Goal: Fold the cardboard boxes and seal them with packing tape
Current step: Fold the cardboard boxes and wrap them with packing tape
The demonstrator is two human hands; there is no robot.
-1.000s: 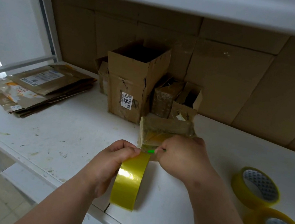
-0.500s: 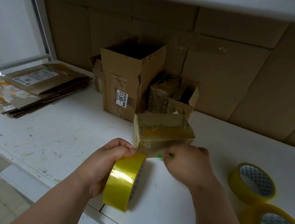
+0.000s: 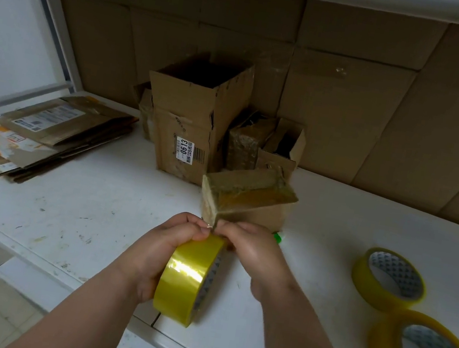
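Near the front of the white tabletop [image 3: 88, 211], the left hand [image 3: 166, 251] gripped a yellow roll of packing tape [image 3: 189, 279], its fingers curled round the roll and holding it on edge. The right hand [image 3: 254, 254] met it just above the roll, fingers pinched together at the tape's free end, beside the near corner of a small brown cardboard box wrapped in glossy tape [image 3: 248, 201]. That box sat on the tabletop just beyond both hands. A small green object [image 3: 277, 237] peeked out past the right hand; what it was could not be told. Behind stood a taller open cardboard box with a barcode label [image 3: 194, 125]. Flattened cardboard boxes [image 3: 46, 134] lay stacked at the left, and two more yellow tape rolls [image 3: 389, 279] rested flat on the right.
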